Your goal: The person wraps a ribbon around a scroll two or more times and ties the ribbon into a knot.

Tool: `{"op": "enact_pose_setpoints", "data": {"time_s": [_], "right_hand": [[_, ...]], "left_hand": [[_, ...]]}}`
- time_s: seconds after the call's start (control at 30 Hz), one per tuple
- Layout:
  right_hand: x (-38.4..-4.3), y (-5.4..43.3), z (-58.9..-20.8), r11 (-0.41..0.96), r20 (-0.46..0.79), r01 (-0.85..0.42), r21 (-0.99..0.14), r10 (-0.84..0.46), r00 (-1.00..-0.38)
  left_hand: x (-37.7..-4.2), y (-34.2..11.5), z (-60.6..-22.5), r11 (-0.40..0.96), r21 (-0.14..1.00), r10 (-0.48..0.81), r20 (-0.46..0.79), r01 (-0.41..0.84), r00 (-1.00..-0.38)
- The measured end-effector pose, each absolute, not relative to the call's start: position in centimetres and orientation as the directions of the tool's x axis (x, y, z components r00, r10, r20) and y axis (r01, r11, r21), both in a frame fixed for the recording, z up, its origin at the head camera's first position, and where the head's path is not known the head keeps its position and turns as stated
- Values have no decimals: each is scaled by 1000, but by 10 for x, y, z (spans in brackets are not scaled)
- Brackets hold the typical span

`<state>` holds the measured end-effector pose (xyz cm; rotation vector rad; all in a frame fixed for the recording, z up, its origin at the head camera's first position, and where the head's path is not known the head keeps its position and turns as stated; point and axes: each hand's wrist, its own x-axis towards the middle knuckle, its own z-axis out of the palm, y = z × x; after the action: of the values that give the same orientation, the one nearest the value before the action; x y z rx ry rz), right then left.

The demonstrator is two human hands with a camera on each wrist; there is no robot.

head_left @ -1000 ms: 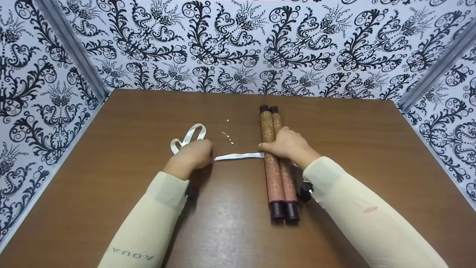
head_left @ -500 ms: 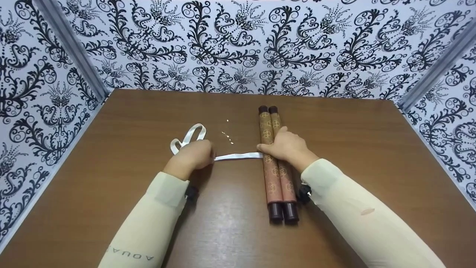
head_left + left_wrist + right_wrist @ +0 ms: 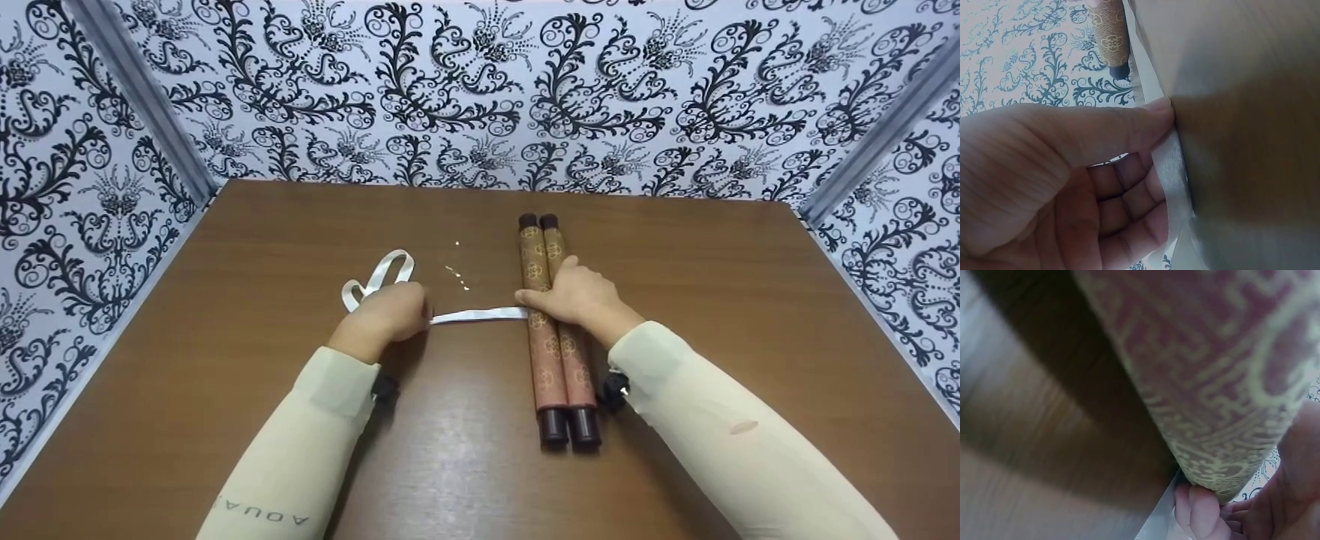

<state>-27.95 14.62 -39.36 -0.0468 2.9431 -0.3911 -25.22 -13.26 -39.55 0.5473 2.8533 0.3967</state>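
A scroll [image 3: 548, 367], rolled up from both sides into two brown-red rolls with gold patterns and dark end knobs, lies lengthwise right of the middle. My right hand [image 3: 581, 295] grips it from the right, thumb across the top of the rolls. In the right wrist view its curled fingertips [image 3: 1202, 512] sit at the underside of a roll, beside the ribbon. A white ribbon [image 3: 484, 315] runs taut from the scroll to my left hand [image 3: 388, 310]. There thumb and fingers pinch it, as the left wrist view shows. The ribbon's loose loops stick out beyond this hand.
The brown wooden table [image 3: 262, 247] has small light flecks [image 3: 457, 274] between the hands. Patterned black-and-white panels [image 3: 480, 97] enclose its back and sides.
My right hand and the scroll have shifted slightly left, a little closer to my left hand. The left hand keeps its place and its pinch on the ribbon.
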Motion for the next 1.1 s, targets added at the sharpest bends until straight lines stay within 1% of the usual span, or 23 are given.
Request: {"op": "enact_pose_setpoints", "data": {"time_s": [0.13,0.27,0.4,0.5,0.7,0.83,0.87,1.07,1.1], "right_hand": [[-280,152,-389,955,-207,-16,-297,-80,-975],[-279,160,-384,922,-248,-2,-387,-107,-963],[-279,171,-381,878,-261,-2,-479,-144,-954],[-280,181,-382,855,-256,-9,-518,-165,-953],[-279,204,-387,846,-178,-68,-529,-189,-966],[-274,218,-393,823,-170,-73,-563,-201,-965],[-273,220,-394,821,-165,-75,-566,-202,-965],[-261,229,-402,828,-135,-105,-551,-213,-968],[-259,229,-403,832,-129,-112,-543,-215,-968]], "left_hand": [[-252,-133,-395,893,304,392,-158,334,-906],[-252,-135,-395,892,314,389,-166,325,-906],[-251,-135,-395,892,313,388,-160,326,-907],[-251,-135,-395,892,310,388,-155,328,-909],[-252,-136,-396,887,312,399,-143,342,-906],[-253,-136,-396,887,310,401,-145,343,-905],[-257,-139,-401,879,313,413,-127,359,-902],[-257,-138,-402,880,320,409,-131,351,-903],[-253,-135,-396,890,317,390,-160,327,-907]]}}
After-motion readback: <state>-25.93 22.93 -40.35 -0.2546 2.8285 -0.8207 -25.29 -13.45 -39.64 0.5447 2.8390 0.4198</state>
